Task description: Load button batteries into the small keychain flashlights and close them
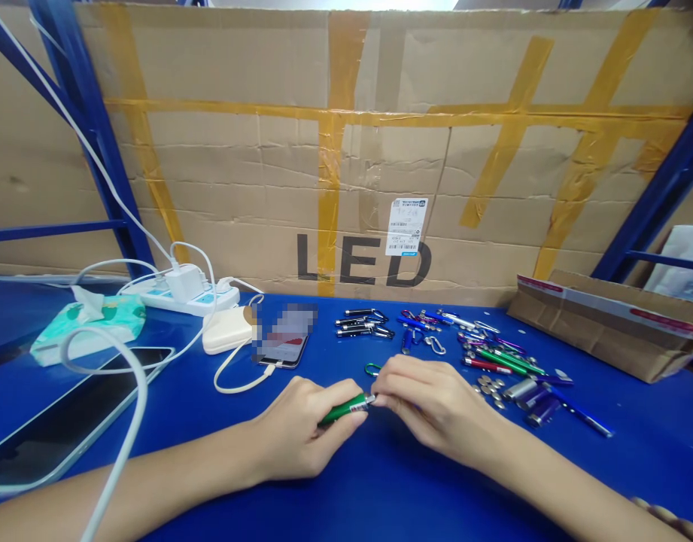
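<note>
My left hand is closed around a small green keychain flashlight, holding its body just above the blue table. My right hand pinches the silver end of the same flashlight, fingers pressed together. A green carabiner clip lies just behind my hands. To the right sit loose coloured flashlight tubes, several small button batteries and several finished flashlights. A row of black ones lies further back.
A phone on a cable, a white power bank, a power strip, a tissue pack and a tablet fill the left. A flattened box lies at right. A taped cardboard wall marked LED closes the back.
</note>
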{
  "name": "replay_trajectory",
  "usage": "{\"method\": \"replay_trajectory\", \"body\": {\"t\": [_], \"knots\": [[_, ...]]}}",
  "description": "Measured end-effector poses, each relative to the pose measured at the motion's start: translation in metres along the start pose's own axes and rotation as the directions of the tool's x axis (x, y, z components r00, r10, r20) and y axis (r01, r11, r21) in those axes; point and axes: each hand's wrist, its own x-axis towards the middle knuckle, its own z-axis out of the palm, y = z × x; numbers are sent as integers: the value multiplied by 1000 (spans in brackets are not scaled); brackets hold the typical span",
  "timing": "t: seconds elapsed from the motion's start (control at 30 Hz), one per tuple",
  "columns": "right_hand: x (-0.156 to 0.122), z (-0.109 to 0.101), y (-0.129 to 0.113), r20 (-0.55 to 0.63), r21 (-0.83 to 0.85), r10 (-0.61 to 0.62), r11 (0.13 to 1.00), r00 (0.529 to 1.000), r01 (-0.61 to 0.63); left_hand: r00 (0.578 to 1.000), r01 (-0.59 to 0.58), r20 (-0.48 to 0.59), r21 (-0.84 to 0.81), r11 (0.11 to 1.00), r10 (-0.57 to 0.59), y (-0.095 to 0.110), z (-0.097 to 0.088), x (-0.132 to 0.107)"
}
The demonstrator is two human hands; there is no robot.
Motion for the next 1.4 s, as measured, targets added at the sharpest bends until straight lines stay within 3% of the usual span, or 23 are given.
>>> {"method": "replay_trajectory", "body": {"t": [0.13,0.23,0.33,0.47,0.53,0.63,0.83,0.93,1.13,1.3,1.4], "knots": [[-2,0,-3,149,-47,-13,999,989,20,999,-47,14,109,993,46,0,2,-3],[-3,3,-5,205,108,89,988,975,-112,998,-66,28,217,974,62,1,4,-4],[-3,6,-5,296,280,237,904,925,-322,997,-79,35,293,953,71,1,6,-5],[-1,8,-4,436,358,388,753,812,-552,997,-63,55,303,951,49,1,6,-3],[0,8,-2,466,385,430,689,774,-614,998,-21,62,253,967,5,2,5,-1],[2,6,0,439,422,482,635,758,-648,993,88,58,159,983,-99,4,1,3],[3,5,0,405,450,478,638,780,-625,985,160,61,55,986,-163,7,-4,4],[2,4,1,383,414,443,702,811,-579,984,161,65,54,986,-164,9,-4,3],[-1,0,4,335,187,250,927,908,-324,988,136,64,101,986,-143,7,0,2],[-4,1,7,323,8,161,985,933,-173,990,109,83,78,991,-116,2,2,4],[-5,2,5,306,-15,109,994,946,-110,991,87,93,51,995,-92,1,4,3]]}}
